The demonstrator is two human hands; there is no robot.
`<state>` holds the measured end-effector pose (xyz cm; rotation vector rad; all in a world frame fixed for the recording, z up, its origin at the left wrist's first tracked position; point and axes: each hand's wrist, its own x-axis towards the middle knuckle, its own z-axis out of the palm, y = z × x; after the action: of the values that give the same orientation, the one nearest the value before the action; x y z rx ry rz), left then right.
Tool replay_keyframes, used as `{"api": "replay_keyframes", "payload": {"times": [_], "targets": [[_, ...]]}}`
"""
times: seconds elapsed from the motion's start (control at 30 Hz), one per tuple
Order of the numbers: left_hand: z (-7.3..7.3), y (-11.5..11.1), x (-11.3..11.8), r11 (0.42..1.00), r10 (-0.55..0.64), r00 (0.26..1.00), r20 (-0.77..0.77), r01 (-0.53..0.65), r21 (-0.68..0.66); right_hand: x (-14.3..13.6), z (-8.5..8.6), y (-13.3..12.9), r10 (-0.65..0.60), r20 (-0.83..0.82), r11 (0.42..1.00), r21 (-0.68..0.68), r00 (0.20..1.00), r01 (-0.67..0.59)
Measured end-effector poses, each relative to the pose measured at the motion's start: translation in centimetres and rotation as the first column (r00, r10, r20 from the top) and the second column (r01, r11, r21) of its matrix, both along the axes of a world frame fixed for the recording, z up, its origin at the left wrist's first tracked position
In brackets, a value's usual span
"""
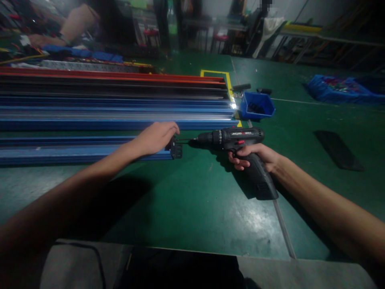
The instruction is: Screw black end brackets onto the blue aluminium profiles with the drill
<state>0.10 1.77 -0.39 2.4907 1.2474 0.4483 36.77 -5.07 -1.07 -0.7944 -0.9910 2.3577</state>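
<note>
Drill levelled at the rail's end!

The right hand (251,156) grips the black cordless drill (237,138), red-accented, bit pointing left; the left hand (159,136) clasps the blue rail (120,154) by its black end cap (176,149) on the green table (186,208).

The left hand (159,136) and right hand (255,154) are bare, as are the left forearm (99,172) and right forearm (325,196). Black clothing (183,271) covers the lap, its details lost in shadow.
</note>
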Motion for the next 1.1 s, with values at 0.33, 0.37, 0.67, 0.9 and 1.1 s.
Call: {"api": "replay_keyframes", "payload": {"times": [0.33, 0.37, 0.67, 0.9, 1.1], "targets": [[0.23, -0.08, 0.03, 1.000, 0.003, 1.000, -0.011, -0.003, 0.001, -0.05, 0.02, 0.03, 0.005, -0.013, 1.000, -0.005, 1.000, -0.005], [0.20, -0.06, 0.04, 1.000, 0.003, 1.000, -0.012, -0.003, 0.004, -0.06, 0.02, 0.02, 0.001, -0.014, 1.000, -0.007, 1.000, -0.001], [0.05, -0.06, -0.06, 1.000, 0.011, 1.000, -0.008, -0.011, 0.008, -0.03, -0.04, 0.01, 0.000, -0.008, 1.000, 0.008, 1.000, 0.000], [0.26, -0.21, 0.10, 1.000, 0.006, 1.000, -0.006, -0.006, 0.008, 0.00, -0.03, 0.03, 0.000, 0.004, 1.000, 0.018, 1.000, 0.000], [0.36, -0.25, 0.11, 1.000, 0.006, 1.000, -0.016, -0.006, 0.013, 0.14, -0.10, 0.14, 0.018, -0.006, 1.000, 0.008, 1.000, -0.018]]}}
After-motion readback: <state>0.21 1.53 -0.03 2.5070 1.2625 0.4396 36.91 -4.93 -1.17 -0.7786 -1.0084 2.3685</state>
